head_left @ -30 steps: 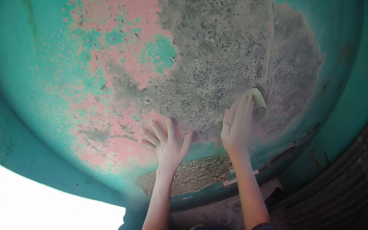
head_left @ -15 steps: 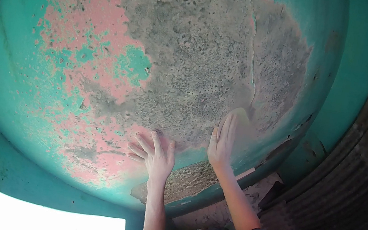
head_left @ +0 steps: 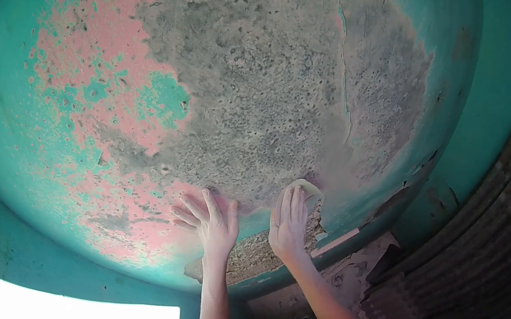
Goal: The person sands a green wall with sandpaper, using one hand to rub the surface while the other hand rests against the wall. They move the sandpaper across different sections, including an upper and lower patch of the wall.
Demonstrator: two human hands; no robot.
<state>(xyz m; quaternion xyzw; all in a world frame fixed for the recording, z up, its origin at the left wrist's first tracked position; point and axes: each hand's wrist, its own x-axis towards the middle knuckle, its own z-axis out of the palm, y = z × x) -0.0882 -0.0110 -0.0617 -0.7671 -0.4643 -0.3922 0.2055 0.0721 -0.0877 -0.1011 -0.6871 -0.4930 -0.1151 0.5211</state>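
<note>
The wall point(head_left: 255, 79) in front of me has green paint worn through to pink and to rough grey plaster, with a crack point(head_left: 346, 53) on the right. Flat against its lower part lies my left hand point(head_left: 215, 226), fingers spread, holding nothing. My right hand point(head_left: 288, 225) presses a pale piece of sandpaper point(head_left: 308, 187) to the lower edge of the grey area; most of the sheet is under the fingers. Both hands and the left forearm are whitened with dust.
Just below the hands, a strip of broken plaster point(head_left: 257, 253) shows coarse material. Corrugated sheets point(head_left: 452, 271) stand at the right. A bright opening point(head_left: 71, 311) is at lower left. Peeled paint point(head_left: 388, 207) runs along the wall's lower right edge.
My right hand has slid down and a little left with the sandpaper, whose edge now shows more clearly. The left hand stays almost in place while the view shifts slightly.
</note>
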